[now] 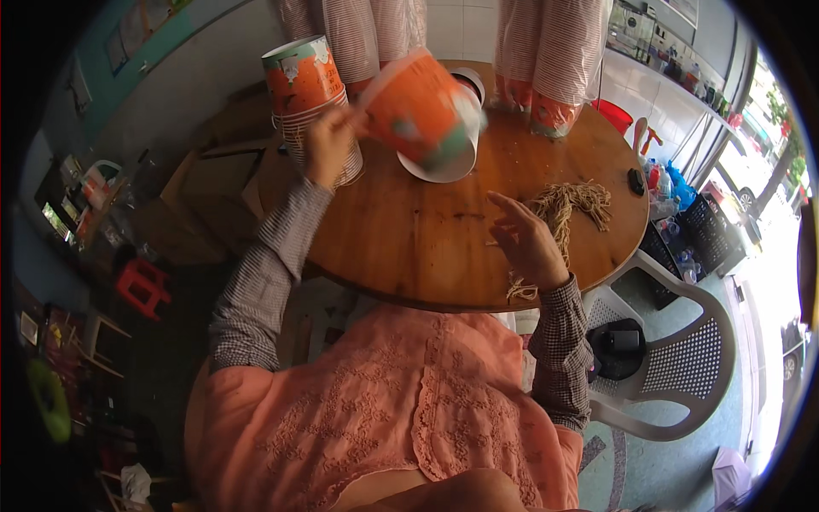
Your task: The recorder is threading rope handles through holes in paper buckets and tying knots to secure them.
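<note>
My left hand [328, 145] is closed on the rim of an orange paper tub [414, 111], which is tilted in the air and smeared by motion. Right beside that hand stands a stack of nested paper tubs [303, 77], the top one orange with green and white print. Partly hidden behind the moving tub, a white paper item [444, 171] with a curved edge lies on the table. Over the table's near right part my right hand [525, 239] is open, fingers spread and holding nothing. A loose bundle of tan strands, like twine [572, 205], lies just beyond it.
On the round wooden table [384, 247], tall plastic-wrapped stacks of tubs [563, 64] stand at the back. A small black object [636, 181] sits by the right edge. A grey plastic chair [682, 358] with a black bag stands right; a cardboard box [213, 192] is left.
</note>
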The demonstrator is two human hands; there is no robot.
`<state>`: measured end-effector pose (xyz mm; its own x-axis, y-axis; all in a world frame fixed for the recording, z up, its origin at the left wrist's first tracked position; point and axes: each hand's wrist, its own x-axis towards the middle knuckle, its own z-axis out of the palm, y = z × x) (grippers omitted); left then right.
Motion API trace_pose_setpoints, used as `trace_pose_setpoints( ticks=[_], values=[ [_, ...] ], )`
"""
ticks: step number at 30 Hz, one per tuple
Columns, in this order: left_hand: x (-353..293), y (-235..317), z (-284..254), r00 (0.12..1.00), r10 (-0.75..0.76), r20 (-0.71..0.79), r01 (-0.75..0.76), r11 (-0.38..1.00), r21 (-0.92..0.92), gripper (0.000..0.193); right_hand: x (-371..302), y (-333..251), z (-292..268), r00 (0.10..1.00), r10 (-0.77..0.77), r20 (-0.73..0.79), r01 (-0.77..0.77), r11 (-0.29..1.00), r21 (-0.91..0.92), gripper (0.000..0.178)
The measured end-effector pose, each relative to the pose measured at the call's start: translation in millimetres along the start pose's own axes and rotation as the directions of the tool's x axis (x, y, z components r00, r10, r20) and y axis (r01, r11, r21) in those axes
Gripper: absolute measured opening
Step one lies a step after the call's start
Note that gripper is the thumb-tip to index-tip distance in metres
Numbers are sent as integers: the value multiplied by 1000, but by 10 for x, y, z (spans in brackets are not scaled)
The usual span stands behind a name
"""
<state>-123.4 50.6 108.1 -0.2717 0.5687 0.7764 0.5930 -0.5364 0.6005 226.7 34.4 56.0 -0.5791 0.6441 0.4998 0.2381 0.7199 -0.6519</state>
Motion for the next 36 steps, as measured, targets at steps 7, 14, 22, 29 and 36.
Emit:
trace_pose_setpoints(
  ticks=[7,14,22,29,36],
  values=[
    [1609,-651,-996,953,-238,-186,56,744,-665,20,-1,2,51,999,53,-7,-53,998,-26,42],
    [1747,-1129,-1218,823,-539,-176,290,668,-686,16,13,75,106,998,44,-34,-45,999,-14,40],
    [1161,-1583,-1183,696,-715,-62,483,531,-696,5,17,174,157,998,48,34,-45,995,-84,38],
    [829,-1627,-1267,764,-505,-401,478,861,-175,32,29,223,242,993,96,64,-91,992,-82,36],
    [1572,-851,-1286,870,492,-18,-383,699,604,49,-15,305,349,990,131,53,-126,988,-95,34]
  ],
)
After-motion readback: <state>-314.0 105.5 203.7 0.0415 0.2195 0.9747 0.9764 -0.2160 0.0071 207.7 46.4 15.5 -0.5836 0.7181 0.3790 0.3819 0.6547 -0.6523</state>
